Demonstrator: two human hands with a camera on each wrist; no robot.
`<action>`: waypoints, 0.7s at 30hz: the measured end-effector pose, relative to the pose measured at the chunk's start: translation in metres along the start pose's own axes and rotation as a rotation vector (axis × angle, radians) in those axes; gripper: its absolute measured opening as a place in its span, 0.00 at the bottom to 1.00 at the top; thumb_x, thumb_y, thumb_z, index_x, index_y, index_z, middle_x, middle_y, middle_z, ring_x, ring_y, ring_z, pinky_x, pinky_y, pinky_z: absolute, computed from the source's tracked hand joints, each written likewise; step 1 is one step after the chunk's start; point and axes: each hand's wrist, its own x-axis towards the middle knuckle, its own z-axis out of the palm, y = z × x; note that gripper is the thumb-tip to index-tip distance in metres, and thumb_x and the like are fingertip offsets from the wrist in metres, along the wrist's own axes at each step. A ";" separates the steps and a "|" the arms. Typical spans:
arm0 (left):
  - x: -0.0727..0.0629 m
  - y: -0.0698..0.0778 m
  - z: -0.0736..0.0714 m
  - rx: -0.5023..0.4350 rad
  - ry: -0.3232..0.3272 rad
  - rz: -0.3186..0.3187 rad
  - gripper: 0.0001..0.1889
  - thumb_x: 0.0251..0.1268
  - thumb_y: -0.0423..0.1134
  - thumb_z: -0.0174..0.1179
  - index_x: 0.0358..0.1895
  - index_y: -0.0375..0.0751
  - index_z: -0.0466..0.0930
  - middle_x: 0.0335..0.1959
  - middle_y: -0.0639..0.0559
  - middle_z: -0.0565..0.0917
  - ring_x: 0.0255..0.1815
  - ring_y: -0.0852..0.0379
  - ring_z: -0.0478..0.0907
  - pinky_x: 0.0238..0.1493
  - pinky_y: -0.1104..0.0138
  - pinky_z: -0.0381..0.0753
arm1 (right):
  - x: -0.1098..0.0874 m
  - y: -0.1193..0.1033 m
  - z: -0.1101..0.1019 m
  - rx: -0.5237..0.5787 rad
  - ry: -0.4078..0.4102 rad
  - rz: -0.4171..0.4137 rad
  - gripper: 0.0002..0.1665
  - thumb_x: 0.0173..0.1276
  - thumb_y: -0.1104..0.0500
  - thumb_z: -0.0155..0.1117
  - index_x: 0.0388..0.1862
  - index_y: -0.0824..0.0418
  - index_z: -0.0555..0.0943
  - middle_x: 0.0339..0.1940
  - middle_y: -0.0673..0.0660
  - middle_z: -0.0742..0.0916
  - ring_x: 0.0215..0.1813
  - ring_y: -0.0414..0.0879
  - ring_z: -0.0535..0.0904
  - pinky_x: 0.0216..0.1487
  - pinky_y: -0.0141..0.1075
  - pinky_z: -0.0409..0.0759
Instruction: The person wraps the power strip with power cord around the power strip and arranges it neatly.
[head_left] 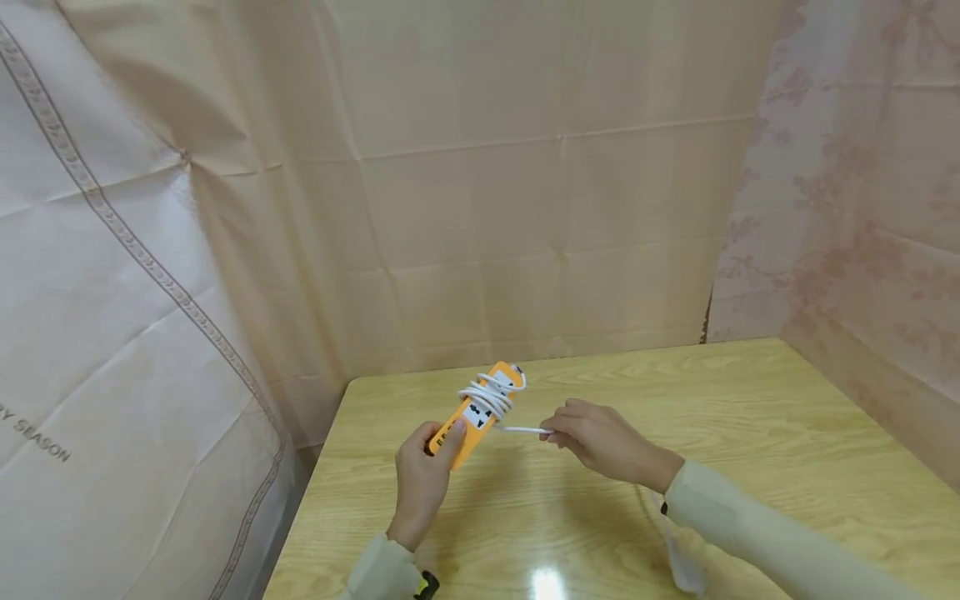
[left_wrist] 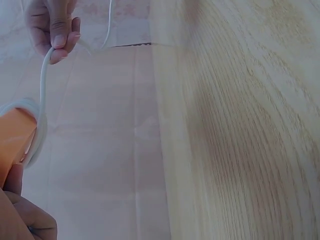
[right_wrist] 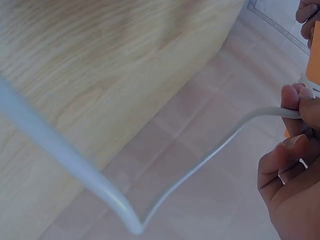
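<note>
My left hand [head_left: 422,477] grips the lower end of an orange power strip [head_left: 468,454], thumb across its face. White sockets and a row of dark marks show on the strip, which is held tilted above the table. Several turns of white cable [head_left: 489,398] are wound around its upper half. To the right, my right hand [head_left: 600,437] pinches the cable between thumb and fingers, and a short stretch runs straight from there to the strip. In the right wrist view, the loose cable [right_wrist: 200,162] trails away from the pinching fingers [right_wrist: 290,97] and bends sharply.
A wood-grain table [head_left: 750,417] lies under both hands. More cable and a pale end piece [head_left: 684,567] hang below the right forearm. Beige cloth [head_left: 525,208] covers the back, with printed sheets [head_left: 112,333] at the left and flowered cloth [head_left: 862,250] at the right.
</note>
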 end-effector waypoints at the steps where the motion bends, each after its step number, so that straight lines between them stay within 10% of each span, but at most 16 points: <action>1: 0.000 0.000 0.000 0.008 0.001 0.003 0.20 0.69 0.57 0.67 0.36 0.40 0.84 0.26 0.50 0.79 0.23 0.55 0.72 0.20 0.69 0.70 | 0.000 0.000 0.000 -0.001 -0.008 0.003 0.09 0.69 0.59 0.72 0.48 0.57 0.88 0.37 0.43 0.86 0.37 0.35 0.77 0.37 0.30 0.79; 21: 0.007 -0.015 -0.008 0.255 0.155 0.144 0.19 0.67 0.54 0.70 0.34 0.41 0.83 0.21 0.54 0.78 0.18 0.59 0.71 0.17 0.68 0.69 | -0.012 -0.004 0.003 0.012 0.080 0.004 0.04 0.72 0.56 0.69 0.40 0.54 0.88 0.35 0.41 0.85 0.34 0.31 0.75 0.33 0.27 0.76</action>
